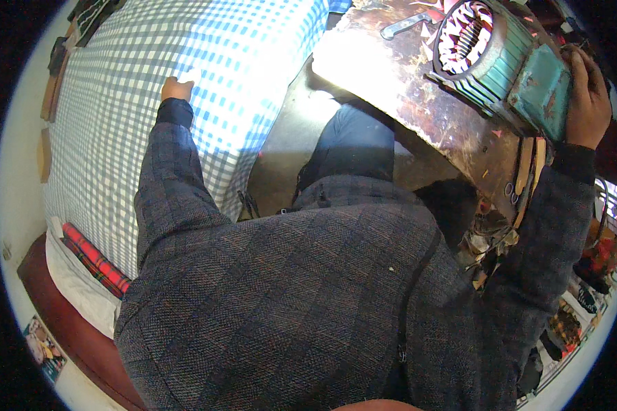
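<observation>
My left hand point(177, 89) rests on a bed-like surface under a blue, grey and white checkered cloth point(116, 137). Its fingers look closed, but glare washes out the tips, where something white shows. At the upper right, a green ribbed electric motor housing point(504, 75) lies on a worn table point(452, 133). Its round open end faces left and shows white and red pieces around the dark slotted inside. With fingers extended, my right hand point(589, 103) lies against the far right side of the motor's box-shaped part point(541, 89).
A knife point(406, 26) lies left of the motor, near red scraps. Scissors point(509, 190) and wooden strips point(526, 168) sit at the table's near edge. Scrap pieces point(490, 240) are below it. A red plaid cloth point(92, 257) lies at the lower left.
</observation>
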Available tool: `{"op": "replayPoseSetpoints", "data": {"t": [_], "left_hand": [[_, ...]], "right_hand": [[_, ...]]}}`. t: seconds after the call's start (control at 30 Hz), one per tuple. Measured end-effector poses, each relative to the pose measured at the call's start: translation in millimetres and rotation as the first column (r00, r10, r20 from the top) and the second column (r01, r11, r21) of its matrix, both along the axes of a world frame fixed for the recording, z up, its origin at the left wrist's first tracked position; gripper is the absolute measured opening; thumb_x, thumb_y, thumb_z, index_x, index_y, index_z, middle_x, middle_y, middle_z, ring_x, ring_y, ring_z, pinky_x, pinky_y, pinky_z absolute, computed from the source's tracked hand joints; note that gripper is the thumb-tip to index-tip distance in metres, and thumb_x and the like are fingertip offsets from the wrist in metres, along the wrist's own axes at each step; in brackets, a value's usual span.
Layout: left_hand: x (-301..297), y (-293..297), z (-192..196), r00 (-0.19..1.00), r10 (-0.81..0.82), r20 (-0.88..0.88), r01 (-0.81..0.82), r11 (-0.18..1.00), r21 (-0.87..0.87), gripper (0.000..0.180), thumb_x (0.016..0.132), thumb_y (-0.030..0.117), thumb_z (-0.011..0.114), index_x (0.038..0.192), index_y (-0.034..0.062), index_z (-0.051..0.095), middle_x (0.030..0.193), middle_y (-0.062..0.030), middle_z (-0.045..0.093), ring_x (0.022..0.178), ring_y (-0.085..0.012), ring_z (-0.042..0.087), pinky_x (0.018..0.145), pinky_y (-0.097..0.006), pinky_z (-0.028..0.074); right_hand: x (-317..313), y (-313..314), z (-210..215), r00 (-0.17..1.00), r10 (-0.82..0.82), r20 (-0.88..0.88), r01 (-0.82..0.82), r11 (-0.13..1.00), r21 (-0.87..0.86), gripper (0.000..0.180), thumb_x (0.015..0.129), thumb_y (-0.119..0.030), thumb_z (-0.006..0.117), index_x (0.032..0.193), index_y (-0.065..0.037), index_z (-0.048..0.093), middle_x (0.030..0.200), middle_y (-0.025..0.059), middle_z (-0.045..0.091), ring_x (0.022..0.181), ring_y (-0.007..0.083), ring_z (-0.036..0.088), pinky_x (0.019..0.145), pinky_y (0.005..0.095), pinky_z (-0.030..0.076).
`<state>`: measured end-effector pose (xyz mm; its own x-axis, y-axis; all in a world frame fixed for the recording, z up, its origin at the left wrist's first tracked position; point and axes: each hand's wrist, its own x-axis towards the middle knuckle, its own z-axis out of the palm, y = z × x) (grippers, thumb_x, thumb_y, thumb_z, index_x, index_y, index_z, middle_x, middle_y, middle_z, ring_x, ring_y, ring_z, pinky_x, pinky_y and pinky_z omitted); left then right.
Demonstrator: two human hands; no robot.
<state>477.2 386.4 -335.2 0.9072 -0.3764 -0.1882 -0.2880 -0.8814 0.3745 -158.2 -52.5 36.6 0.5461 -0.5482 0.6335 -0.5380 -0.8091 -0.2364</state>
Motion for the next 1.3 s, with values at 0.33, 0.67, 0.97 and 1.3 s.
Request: {"op": "replayPoseSetpoints", "data": {"t": [0.33, 0.67, 0.97, 1.3], "left_hand": [[-14, 0, 4, 0.977, 0.1, -0.189, -0.17, 0.9, -0.401, 0.042, 0.086, 0.017, 0.078, 0.118, -0.0082, 0.07, 0.107, -0.0207, 0.075, 0.098, -0.03, 0.073, 0.083, -0.043, 0.058], [-185, -72, 202, 0.89, -0.368, -0.268, -0.13, 0.36, -0.924, 0.025, 0.101, 0.004, 0.057, 0.124, -0.0048, 0.055, 0.118, -0.0186, 0.07, 0.102, -0.028, 0.072, 0.083, -0.039, 0.061], [-328, -103, 313, 0.681, -0.73, -0.052, 0.125, 0.186, -0.975, 0.03, 0.09, -0.003, 0.053, 0.116, -0.0162, 0.058, 0.098, -0.0253, 0.071, 0.082, -0.0315, 0.074, 0.067, -0.036, 0.061], [-400, -122, 391, 0.036, -0.946, 0.324, -0.174, -0.325, -0.93, 0.023, 0.095, 0.003, 0.069, 0.093, 0.0039, 0.046, 0.098, -0.0164, 0.065, 0.077, -0.0493, 0.074, 0.056, -0.051, 0.067]], "right_hand": [[1, 8, -1, 0.999, -0.034, 0.028, 0.033, 0.998, 0.045, 0.027, 0.105, -0.025, 0.062, 0.123, -0.01, 0.075, 0.119, 0.0046, 0.076, 0.109, 0.0139, 0.07, 0.098, 0.0264, 0.051], [-10, -6, -10, 0.997, 0.03, 0.068, -0.039, 0.991, 0.129, 0.031, 0.106, -0.028, 0.06, 0.128, -0.01, 0.073, 0.127, 0.0062, 0.072, 0.116, 0.0137, 0.067, 0.101, 0.0259, 0.048], [35, 57, 10, 0.953, -0.052, 0.297, -0.012, 0.978, 0.21, 0.015, 0.099, -0.01, 0.061, 0.098, 0.004, 0.067, 0.084, 0.0035, 0.068, 0.079, 0.0094, 0.062, 0.075, 0.0247, 0.049], [26, 28, 3, 0.872, 0.065, 0.485, -0.268, 0.893, 0.363, 0.013, 0.099, -0.005, 0.061, 0.099, 0.004, 0.07, 0.085, 0.006, 0.072, 0.076, 0.0102, 0.066, 0.07, 0.0254, 0.052]]}}
